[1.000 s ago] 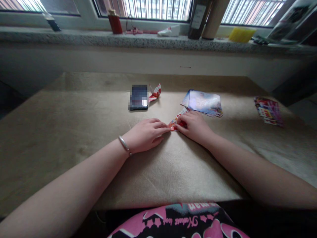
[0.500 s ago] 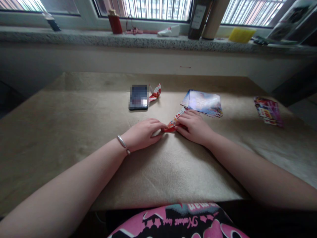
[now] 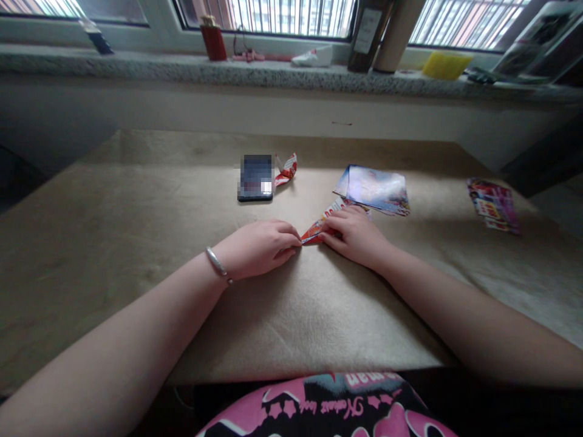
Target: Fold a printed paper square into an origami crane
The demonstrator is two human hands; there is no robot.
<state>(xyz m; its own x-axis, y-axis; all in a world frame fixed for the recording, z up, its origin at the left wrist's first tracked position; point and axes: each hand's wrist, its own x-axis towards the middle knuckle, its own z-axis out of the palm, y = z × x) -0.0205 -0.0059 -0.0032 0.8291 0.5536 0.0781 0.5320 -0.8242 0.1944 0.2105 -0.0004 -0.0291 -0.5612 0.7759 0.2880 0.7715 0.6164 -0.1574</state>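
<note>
A small folded piece of red and white printed paper point(image 3: 315, 229) lies on the tan table point(image 3: 136, 243) between my hands. My left hand point(image 3: 259, 246), with a silver bracelet on the wrist, pinches the paper's near left tip with curled fingers. My right hand point(image 3: 357, 233) lies over the paper's right part with its fingers pressed down on it. Most of the paper is hidden under my right hand.
A dark phone point(image 3: 255, 177) lies beyond my hands, with a folded red and white paper shape point(image 3: 285, 169) beside it. A stack of coloured sheets point(image 3: 376, 189) lies to the right, more printed paper point(image 3: 494, 203) at far right. The windowsill point(image 3: 273, 73) holds bottles and small items.
My left hand has drawn back slightly to the left and its fingers have curled into a pinch on the paper's tip. My right hand has barely moved.
</note>
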